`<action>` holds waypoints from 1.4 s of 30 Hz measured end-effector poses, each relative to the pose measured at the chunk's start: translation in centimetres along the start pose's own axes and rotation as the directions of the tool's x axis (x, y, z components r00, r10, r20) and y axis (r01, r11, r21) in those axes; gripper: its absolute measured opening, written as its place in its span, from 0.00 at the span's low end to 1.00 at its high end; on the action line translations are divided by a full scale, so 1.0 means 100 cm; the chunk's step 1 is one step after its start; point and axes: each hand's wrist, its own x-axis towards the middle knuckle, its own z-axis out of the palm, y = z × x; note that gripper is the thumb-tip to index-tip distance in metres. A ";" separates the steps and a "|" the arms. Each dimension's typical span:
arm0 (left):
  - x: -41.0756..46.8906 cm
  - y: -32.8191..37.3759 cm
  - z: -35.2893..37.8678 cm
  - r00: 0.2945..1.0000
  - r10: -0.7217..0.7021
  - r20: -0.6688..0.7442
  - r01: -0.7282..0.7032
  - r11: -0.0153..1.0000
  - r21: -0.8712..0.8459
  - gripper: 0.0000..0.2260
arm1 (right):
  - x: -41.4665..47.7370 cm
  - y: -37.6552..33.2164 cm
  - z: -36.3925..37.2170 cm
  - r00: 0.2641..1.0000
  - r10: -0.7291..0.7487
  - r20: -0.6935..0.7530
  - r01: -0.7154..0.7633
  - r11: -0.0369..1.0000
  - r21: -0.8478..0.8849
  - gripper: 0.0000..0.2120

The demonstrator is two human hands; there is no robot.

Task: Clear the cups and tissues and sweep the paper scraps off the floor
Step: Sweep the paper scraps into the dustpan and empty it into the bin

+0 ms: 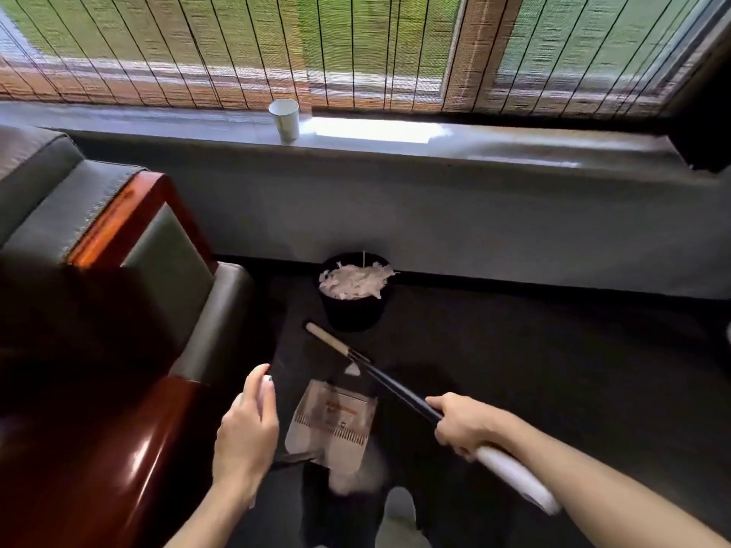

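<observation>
Far across the top, bamboo blind [237, 53] over the window, grey sill [514, 148] under it. Sofa [51, 199] w/ red wood arm fills left side. Dark floor [553, 369] mid to right. Black bin [354, 314] stands at far wall base, heaped w/ paper scraps [354, 280] to the rim. Dustpan [332, 425], comb-edged, near centre, between the hands, blurry. Broom stick [395, 385] runs diagonally from near right toward the bin, pale tip close to the bin but apart from it.

Left hand [245, 429]: fingers curled together round a white grip, prob the dustpan handle. Right hand [463, 427]: fingers wrapped tight round the broom stick.

Paper cup [285, 120] upright on the sill, far centre-left, untouched. Small white bit [352, 369] just beside the stick, above the pan; prob a scrap, can't confirm.

Progress est: sweeping looks mostly done, since scraps are in the bin and the visible floor is nearly clean. Cup not yet cleared. No tissues in view, status unknown.
</observation>
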 end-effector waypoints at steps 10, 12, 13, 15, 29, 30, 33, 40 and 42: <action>-0.005 -0.025 -0.017 0.991 -0.130 0.038 0.135 0.970 -0.202 0.12 | 0.040 -0.027 -0.010 1.000 0.014 0.025 -0.016 0.996 0.089 0.14; 0.002 -0.029 -0.018 0.982 -0.184 0.051 0.190 0.932 -0.307 0.14 | 0.048 -0.037 -0.002 0.999 0.013 0.036 -0.012 1.000 -0.010 0.15; 0.004 -0.028 -0.017 0.973 -0.222 0.058 0.227 0.896 -0.380 0.13 | 0.050 -0.043 0.004 1.000 0.004 0.028 0.000 0.994 -0.109 0.17; 0.010 -0.025 -0.015 0.952 -0.288 0.106 0.303 0.826 -0.474 0.07 | 0.052 -0.051 0.019 1.000 -0.015 0.014 0.018 0.961 -0.276 0.22; -0.006 -0.048 -0.035 0.905 -0.357 0.230 0.423 0.806 -0.413 0.23 | -0.058 -0.050 0.087 0.995 -0.008 0.095 0.012 0.999 -0.042 0.21; -0.010 -0.052 -0.038 0.900 -0.365 0.237 0.433 0.802 -0.411 0.23 | -0.060 -0.049 0.088 0.997 -0.002 0.077 0.002 1.000 -0.007 0.22; -0.024 -0.064 -0.045 0.914 -0.326 0.240 0.400 0.823 -0.404 0.22 | -0.059 -0.050 0.085 0.999 0.017 0.041 -0.022 0.990 0.139 0.25; -0.043 -0.087 -0.060 0.906 -0.363 0.218 0.422 0.810 -0.408 0.23 | -0.026 -0.074 0.072 0.999 0.032 -0.005 -0.031 0.993 0.116 0.21; -0.048 -0.092 -0.061 0.897 -0.404 0.180 0.440 0.778 -0.449 0.23 | -0.013 -0.084 0.074 1.000 0.012 -0.008 -0.012 1.000 0.020 0.19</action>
